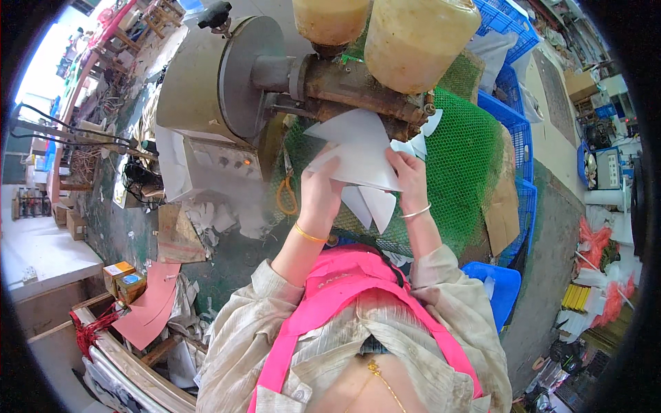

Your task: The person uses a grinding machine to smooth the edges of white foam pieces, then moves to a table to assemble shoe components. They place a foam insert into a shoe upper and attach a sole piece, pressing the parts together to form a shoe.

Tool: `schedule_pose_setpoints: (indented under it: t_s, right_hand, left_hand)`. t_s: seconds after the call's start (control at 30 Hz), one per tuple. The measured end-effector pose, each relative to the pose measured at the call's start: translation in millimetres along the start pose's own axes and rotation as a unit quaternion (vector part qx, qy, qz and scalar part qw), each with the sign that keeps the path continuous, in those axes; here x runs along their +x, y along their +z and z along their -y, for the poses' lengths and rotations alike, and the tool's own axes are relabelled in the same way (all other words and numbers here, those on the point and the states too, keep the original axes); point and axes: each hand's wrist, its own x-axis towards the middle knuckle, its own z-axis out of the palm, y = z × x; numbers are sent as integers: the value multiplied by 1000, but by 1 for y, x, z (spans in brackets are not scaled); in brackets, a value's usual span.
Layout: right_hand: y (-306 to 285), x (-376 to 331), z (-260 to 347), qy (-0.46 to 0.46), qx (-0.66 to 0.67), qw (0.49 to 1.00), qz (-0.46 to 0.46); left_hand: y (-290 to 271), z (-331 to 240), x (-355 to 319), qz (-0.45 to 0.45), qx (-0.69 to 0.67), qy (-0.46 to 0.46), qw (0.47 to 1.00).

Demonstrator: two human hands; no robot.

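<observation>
left hand (pixel 323 196), right hand (pixel 412 180) pinch white sheet (pixel 361 155), upper centre; machine (pixel 358 86) crowds top edge, room rightward; long axis seemingly points lower right.

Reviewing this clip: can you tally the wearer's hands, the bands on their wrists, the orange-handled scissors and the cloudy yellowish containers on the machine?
Hands: 2 (left hand, right hand)
Wrist bands: 2 (yellow band, pale band)
Scissors: 1
Containers: 2 (left container, right container)
Total: 7

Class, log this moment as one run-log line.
left hand: holding thin white pointed sheet | right hand: same sheet | nearby: green plastic mesh
</observation>
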Motion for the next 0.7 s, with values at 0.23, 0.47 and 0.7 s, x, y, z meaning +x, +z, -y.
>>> schedule_pose_setpoints:
  t_s: [0.23, 0.47, 0.7]
  right_hand:
    - [-4, 0, 1, 1, 26, 1000, -15]
    - [-2, 4, 3, -23, -81, 996, -1]
    - [4, -11, 5, 20, -35, 998, 43]
  left_hand:
    - [-2, -1, 0, -52, 100, 98, 989]
    - [-2, 4, 7, -80, 94, 109, 986]
    - [-2, 5, 8, -88, 92, 115, 985]
